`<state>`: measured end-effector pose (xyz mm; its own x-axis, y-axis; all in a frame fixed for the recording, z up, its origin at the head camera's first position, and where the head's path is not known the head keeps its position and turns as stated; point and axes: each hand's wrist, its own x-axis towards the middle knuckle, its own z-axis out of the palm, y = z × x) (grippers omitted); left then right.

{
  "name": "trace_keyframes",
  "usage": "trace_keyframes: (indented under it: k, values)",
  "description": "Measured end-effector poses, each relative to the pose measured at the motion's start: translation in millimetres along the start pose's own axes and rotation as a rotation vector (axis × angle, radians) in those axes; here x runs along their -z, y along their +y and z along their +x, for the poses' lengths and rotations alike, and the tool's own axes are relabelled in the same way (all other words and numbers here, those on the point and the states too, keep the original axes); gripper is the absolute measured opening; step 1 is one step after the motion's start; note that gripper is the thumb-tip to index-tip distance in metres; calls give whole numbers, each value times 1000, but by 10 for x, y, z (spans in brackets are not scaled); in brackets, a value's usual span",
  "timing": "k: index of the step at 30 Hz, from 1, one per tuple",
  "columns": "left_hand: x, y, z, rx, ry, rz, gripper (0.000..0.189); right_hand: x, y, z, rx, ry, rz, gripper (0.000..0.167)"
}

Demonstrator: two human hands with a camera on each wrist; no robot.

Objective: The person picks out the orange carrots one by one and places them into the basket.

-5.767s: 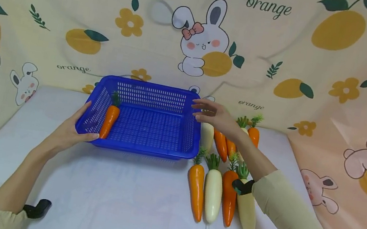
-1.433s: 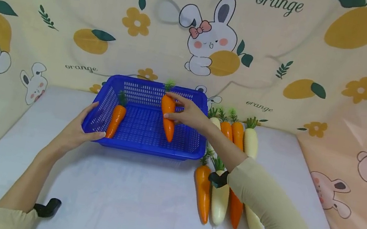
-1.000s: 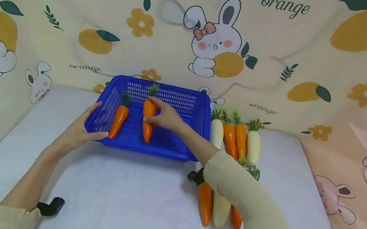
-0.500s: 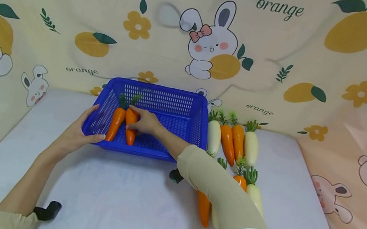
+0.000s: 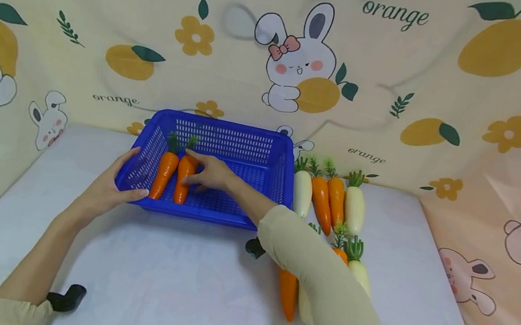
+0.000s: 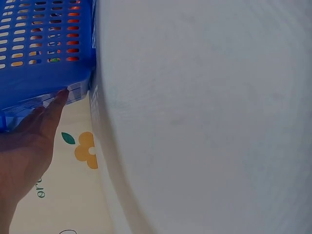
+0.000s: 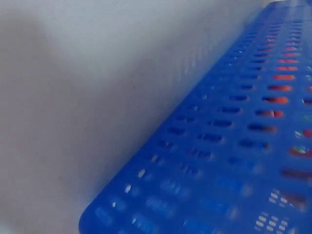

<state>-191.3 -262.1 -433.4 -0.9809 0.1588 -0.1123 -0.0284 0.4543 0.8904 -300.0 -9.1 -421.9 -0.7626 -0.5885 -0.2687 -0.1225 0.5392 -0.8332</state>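
Observation:
A blue plastic basket stands at the back of the table, and my left hand holds its front left corner, thumb over the rim. In the left wrist view, the fingers of that hand lie against the basket's outer wall. Two orange toy carrots lie side by side inside at the left: the outer carrot and the inner carrot. My right hand reaches in and pinches the inner carrot between thumb and fingers. The right wrist view shows the basket's perforated wall, with that hand hidden.
Right of the basket lie more toy carrots and white radishes in two rows; my right sleeve covers part of the front row. A printed cloth with rabbits hangs behind the white table.
My right hand, reaching empty over the basket at first, has brought a second carrot in, moved it left and set it down beside the first. My left hand has stayed on the basket.

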Motion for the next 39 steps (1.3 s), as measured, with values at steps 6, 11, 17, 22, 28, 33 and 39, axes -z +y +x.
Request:
trace_keyframes:
  k: [6, 11, 17, 22, 28, 33, 39]
  values:
    - [14, -4, 3, -6, 8, -7, 99, 171, 17, -168, 48, 39, -12, 77]
    - [27, 5, -10, 8, 6, 1, 100, 302, 87, -366, 111, 51, -10, 72]
    - [19, 32, 1, 38, -27, 54, 103, 495, 212, -667, 162, 97, 11, 65]
    - [2, 45, -9, 52, -34, 86, 107, 675, 288, -914, 192, 134, 27, 62]
    - [-2, 59, -21, 30, -22, 80, 108, 933, 367, -1206, 237, 207, 63, 58]
    - [0, 85, -15, 33, -15, 81, 108, 1129, 457, -1439, 229, 281, 99, 56]
    - [2, 58, 0, 42, -19, 78, 107, 1280, 604, -1720, 192, 325, 148, 57]
